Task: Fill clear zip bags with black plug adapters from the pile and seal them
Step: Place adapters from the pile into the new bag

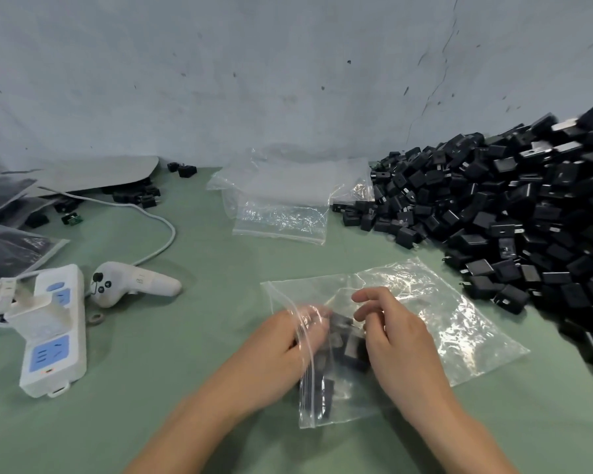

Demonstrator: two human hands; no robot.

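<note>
the person's left hand [281, 350] has its fingers under the plastic at the mouth of a clear zip bag [459, 323]. they are curled around the zip edge and grip it. the right hand [401, 340] lies on top of the same bag, just beside the left hand, with the fingers bent. its thumb and first finger are a little apart, and i cannot tell if this hand pinches something or only rests on the plastic.

between the two hands, inside the bag, are a few black plug adapters [348, 350], and some more lie lower in the bag, between the wrists. the rest of the bag spreads flat on the green table [151, 388], beyond and to the right of the right hand.

further to the right of that hand rises the big pile [510, 217] of the same adapters, against the wall. ahead of both hands, well apart, lies a stack of empty clear bags [281, 203]. far to the left of the left hand are a white controller [134, 285] and a white power strip [52, 336] with blue sockets. a white cable [161, 230] curves behind them.
</note>
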